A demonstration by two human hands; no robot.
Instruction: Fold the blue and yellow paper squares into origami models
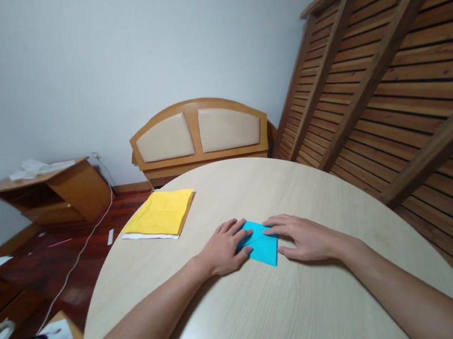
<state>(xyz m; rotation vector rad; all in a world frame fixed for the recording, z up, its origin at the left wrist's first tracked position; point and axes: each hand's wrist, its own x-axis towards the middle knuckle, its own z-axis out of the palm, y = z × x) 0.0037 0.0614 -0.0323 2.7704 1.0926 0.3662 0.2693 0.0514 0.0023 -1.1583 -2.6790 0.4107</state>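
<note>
Blue folded paper (261,245) lies flat on the round pale wooden tabletop (275,311), a little closer to the person than the stack of yellow paper sheets (160,213), which sits off to the left and farther back. The left hand (224,248) lies flat with fingers spread on the blue paper's left side. The right hand (301,238) lies flat too, fingers together, pressing its right side. To make a neat crease, both hands should press down evenly and slide along the fold without letting the paper slip. The left hand covers part of the blue paper, so its whole shape is hard to tell, and the shiny things at the bottom left corner are cut off
</note>
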